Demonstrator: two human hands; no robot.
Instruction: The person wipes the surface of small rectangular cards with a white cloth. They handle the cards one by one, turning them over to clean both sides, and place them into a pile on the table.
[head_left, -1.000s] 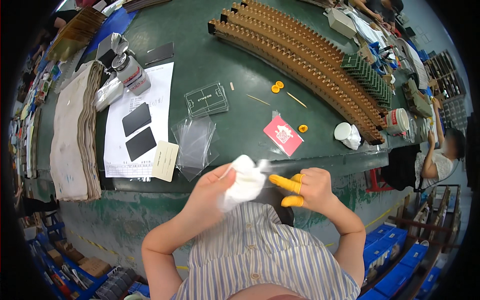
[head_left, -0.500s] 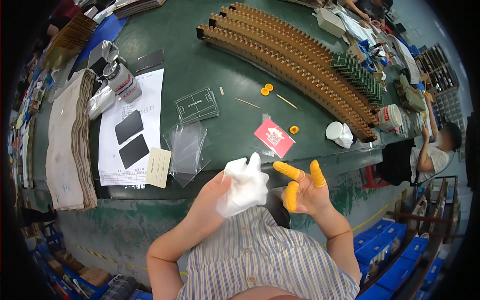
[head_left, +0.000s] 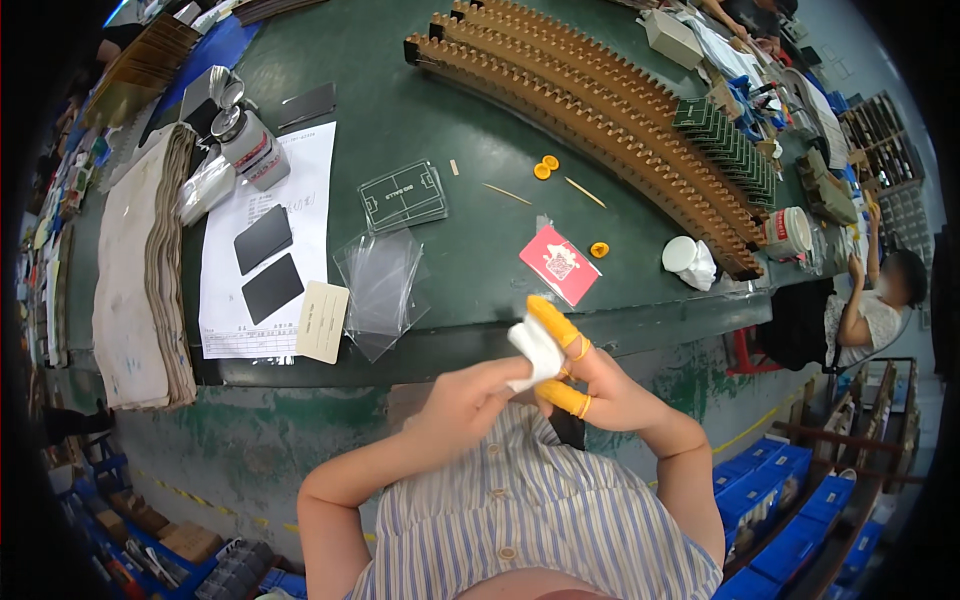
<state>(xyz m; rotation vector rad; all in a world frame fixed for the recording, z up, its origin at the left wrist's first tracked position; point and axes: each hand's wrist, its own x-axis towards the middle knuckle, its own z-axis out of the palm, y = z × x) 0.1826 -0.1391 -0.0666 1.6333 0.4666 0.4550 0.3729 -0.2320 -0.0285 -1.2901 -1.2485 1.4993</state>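
Observation:
Over the table's front edge my two hands meet at a crumpled white cloth [head_left: 537,352]. My left hand [head_left: 462,405] is closed, pinching the cloth from the left with its fingertips. Yellow ribbed finger cots cover the thumb and at least one finger of my right hand [head_left: 618,392], whose digits close around the cloth from the right. Part of those fingers is hidden behind the cloth. Just beyond lies a red card [head_left: 560,265] with a white print. Near it are a yellow finger cot [head_left: 599,250] and two more rolled yellow cots [head_left: 545,168].
Notched wooden racks [head_left: 590,130] cross the far right, holding green plates [head_left: 728,150]. Wooden picks [head_left: 585,192], clear sleeves [head_left: 382,290], a stack of printed clear plates [head_left: 402,196], black cards [head_left: 272,288] and a metal-topped bottle [head_left: 250,150] lie leftward. A person [head_left: 870,310] sits at right.
My hands have come together. The cloth, spread in my left hand before, is now bunched between the fingers of both hands, and my right hand has closed from a spread pose.

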